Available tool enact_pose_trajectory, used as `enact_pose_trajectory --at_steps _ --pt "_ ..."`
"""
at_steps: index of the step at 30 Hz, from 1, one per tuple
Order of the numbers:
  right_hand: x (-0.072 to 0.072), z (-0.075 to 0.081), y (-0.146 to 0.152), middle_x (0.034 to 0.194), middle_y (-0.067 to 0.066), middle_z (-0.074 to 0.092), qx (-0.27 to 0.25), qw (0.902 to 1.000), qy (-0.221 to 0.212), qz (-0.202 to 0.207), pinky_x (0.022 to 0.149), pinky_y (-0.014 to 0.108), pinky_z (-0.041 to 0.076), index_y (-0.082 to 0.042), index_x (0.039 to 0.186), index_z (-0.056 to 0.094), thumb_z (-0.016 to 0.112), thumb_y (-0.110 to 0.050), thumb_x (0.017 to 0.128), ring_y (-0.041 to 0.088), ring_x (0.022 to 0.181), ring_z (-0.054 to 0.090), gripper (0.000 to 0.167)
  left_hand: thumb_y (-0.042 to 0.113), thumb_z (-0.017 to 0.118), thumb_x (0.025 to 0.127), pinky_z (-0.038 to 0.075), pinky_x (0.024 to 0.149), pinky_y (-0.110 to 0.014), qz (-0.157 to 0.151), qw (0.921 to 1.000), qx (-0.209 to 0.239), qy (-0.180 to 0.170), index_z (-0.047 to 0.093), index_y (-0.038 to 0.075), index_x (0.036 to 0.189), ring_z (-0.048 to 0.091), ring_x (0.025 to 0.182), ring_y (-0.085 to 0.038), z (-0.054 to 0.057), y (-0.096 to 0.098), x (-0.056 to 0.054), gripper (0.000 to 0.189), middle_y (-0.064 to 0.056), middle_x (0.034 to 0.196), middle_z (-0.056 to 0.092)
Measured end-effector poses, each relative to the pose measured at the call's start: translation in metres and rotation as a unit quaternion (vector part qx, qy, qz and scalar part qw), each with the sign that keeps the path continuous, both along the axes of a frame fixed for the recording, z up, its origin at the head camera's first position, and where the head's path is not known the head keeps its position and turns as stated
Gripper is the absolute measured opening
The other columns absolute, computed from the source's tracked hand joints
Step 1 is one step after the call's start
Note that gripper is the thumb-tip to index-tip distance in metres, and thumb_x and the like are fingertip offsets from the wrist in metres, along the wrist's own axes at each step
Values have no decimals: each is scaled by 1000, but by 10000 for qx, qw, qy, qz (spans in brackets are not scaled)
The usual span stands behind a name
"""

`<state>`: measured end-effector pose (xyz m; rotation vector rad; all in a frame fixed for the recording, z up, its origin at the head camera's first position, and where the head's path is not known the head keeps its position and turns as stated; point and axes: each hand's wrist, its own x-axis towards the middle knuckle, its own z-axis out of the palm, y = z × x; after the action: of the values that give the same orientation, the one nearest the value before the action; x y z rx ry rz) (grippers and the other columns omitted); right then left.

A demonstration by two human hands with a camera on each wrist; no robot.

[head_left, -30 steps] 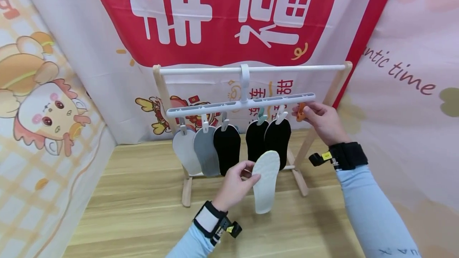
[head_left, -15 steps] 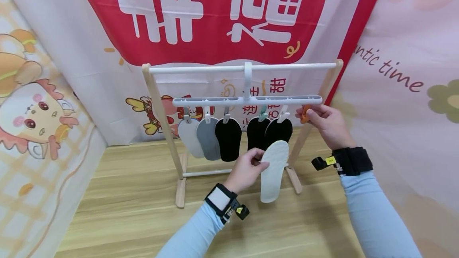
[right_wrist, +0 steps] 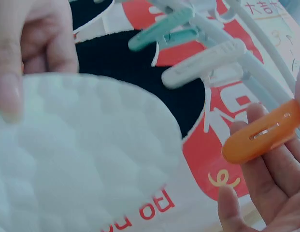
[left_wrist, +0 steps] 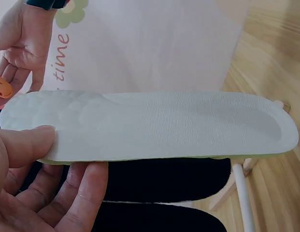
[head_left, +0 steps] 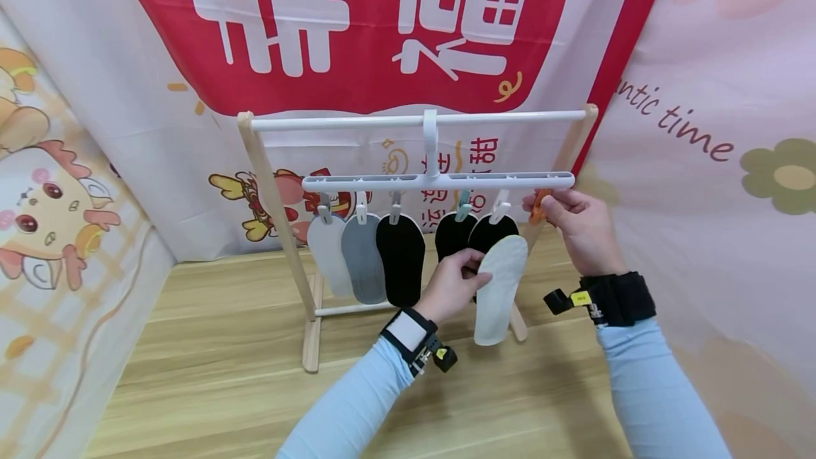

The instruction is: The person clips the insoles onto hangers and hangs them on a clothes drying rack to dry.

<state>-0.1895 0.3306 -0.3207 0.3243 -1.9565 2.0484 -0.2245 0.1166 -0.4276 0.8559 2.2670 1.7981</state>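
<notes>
My left hand (head_left: 451,286) pinches a white insole (head_left: 501,290) near its upper end, thumb on the face and fingers behind. In the left wrist view the insole (left_wrist: 178,123) shows a thin green edge. At the right end of a white hanger bar (head_left: 382,183), my right hand (head_left: 586,229) pinches an orange clip (head_left: 539,207). The right wrist view has the insole's dimpled end (right_wrist: 92,150) apart from the orange clip (right_wrist: 261,133). Along the bar, clips hold a white insole (head_left: 329,253), a grey one (head_left: 363,261) and several black ones (head_left: 400,261).
The hanger hooks over the white rail (head_left: 344,122) of a wooden-legged rack (head_left: 270,211) on a wood-grain table (head_left: 210,374). Behind stands a red and white printed cloth (head_left: 376,34). A pale printed sheet (head_left: 695,246) covers the right side.
My left hand has raised the white insole rightward, closer to the orange clip. My right hand keeps its hold on the clip. The head view has shifted slightly.
</notes>
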Motion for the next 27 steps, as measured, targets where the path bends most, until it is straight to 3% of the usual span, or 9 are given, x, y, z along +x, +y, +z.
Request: enact_pose_trajectory --at_steps 5,13,27 --pt "3 0 -9 97 8 74 -137 9993 202 -299 92 26 49 7 119 67 64 -12 97 20 97 66 29 12 71 93 53 70 -21 -27 10000 14 84 67 7 111 62 80 -7 7 6 1 19 1 97 66" --pt "3 -2 -18 92 10 73 -153 9970 191 -736 93 28 48 5 112 70 66 -16 95 23 94 64 27 12 70 93 54 70 -22 45 10000 -14 -67 67 8 113 63 80 -8 18 12 2 20 1 96 67" --pt "1 -1 -19 84 7 72 -300 9935 263 -1064 76 26 52 4 101 73 69 -20 93 19 84 68 25 12 71 93 53 68 -22 71 9999 26 101 67 8 111 61 78 -8 26 18 2 18 1 94 66"
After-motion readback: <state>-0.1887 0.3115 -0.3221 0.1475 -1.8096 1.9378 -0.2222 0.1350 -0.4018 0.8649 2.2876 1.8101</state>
